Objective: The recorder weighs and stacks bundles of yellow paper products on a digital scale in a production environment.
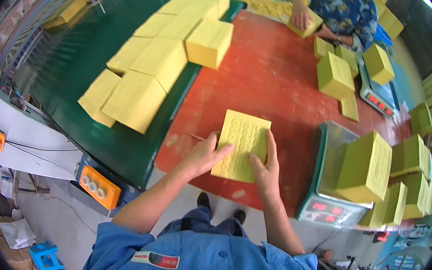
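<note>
Both hands on the yellow stack (241,146) — grip is edge-only.
Your left hand (204,156) and right hand (264,168) clasp its near edge over the red table (265,76); sheets could fan or slide off. Scale (332,201) already carries a block (366,167) — don't bump it. Conveyor stacks (155,64) sit well apart.

A factory packing floor. Shown by a green conveyor belt (80,66) loaded with yellow stacks (155,59), orange control boxes (98,186) with push buttons, two weighing scales (325,201) on a red worktable (264,82), a co-worker (337,10) sorting opposite, blue work uniform (212,265).
</note>
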`<act>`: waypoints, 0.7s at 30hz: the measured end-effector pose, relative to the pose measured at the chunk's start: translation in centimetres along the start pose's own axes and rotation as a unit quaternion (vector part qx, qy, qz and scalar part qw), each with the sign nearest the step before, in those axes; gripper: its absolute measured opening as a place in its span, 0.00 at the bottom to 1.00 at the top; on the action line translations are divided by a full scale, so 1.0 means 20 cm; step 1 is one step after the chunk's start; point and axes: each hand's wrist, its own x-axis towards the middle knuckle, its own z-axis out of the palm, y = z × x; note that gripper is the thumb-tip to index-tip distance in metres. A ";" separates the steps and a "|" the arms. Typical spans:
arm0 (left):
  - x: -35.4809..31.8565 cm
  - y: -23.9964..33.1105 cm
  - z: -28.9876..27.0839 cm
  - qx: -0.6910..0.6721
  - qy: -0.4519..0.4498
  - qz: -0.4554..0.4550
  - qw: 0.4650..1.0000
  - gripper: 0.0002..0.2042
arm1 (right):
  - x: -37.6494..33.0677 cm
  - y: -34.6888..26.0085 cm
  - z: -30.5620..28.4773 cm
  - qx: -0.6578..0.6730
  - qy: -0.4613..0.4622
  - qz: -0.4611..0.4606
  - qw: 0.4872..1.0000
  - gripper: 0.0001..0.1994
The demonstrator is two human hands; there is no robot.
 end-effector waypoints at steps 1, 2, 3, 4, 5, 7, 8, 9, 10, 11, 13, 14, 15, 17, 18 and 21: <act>-0.10 0.00 0.09 -0.013 -0.004 0.013 1.000 0.29 | -0.12 -0.01 -0.07 -0.001 0.006 0.005 1.000 0.38; -0.20 -0.04 0.19 -0.060 0.003 0.042 0.997 0.30 | -0.24 0.00 -0.14 -0.007 0.005 0.002 1.000 0.38; -0.29 -0.05 0.26 -0.078 0.004 0.055 0.995 0.33 | -0.33 -0.02 -0.18 -0.009 0.002 -0.006 1.000 0.38; -0.37 -0.04 0.33 -0.116 0.007 0.041 0.992 0.33 | -0.41 -0.06 -0.22 0.049 0.000 0.026 0.998 0.38; -0.44 -0.03 0.39 -0.154 0.011 0.028 0.988 0.32 | -0.47 -0.06 -0.26 0.050 0.003 0.029 0.998 0.38; -0.51 -0.04 0.49 -0.211 0.002 0.017 0.977 0.32 | -0.54 -0.07 -0.34 0.008 -0.015 0.022 1.000 0.38; -0.53 -0.04 0.52 -0.268 -0.005 0.006 0.963 0.32 | -0.56 -0.05 -0.38 0.014 -0.025 0.027 0.999 0.39; -0.55 -0.03 0.54 -0.266 -0.004 0.006 0.964 0.32 | -0.58 -0.03 -0.41 0.016 -0.026 0.026 0.999 0.39; -0.57 -0.01 0.56 -0.282 -0.006 -0.005 0.959 0.32 | -0.59 -0.01 -0.44 0.004 -0.028 0.019 0.999 0.38; -0.58 0.00 0.57 -0.298 -0.007 -0.017 0.954 0.32 | -0.59 0.01 -0.46 -0.009 -0.030 0.013 0.999 0.38; -0.59 0.00 0.62 -0.300 0.013 -0.010 0.954 0.32 | -0.59 0.01 -0.49 -0.012 -0.039 0.008 0.999 0.38; -0.59 -0.01 0.64 -0.301 0.026 -0.002 0.953 0.32 | -0.57 0.01 -0.50 -0.018 -0.041 0.002 0.999 0.38; -0.59 -0.01 0.65 -0.301 0.033 -0.005 0.953 0.32 | -0.56 0.01 -0.51 -0.015 -0.048 0.004 0.999 0.38; -0.58 -0.02 0.68 -0.314 0.034 0.010 0.949 0.33 | -0.54 0.03 -0.51 -0.044 -0.045 -0.018 0.998 0.38; -0.57 -0.02 0.69 -0.314 0.036 0.036 0.948 0.34 | -0.53 0.03 -0.52 -0.048 -0.043 -0.028 0.998 0.38; -0.63 -0.02 0.70 -0.343 0.020 -0.023 0.939 0.36 | -0.56 0.07 -0.51 -0.051 -0.051 -0.055 0.996 0.39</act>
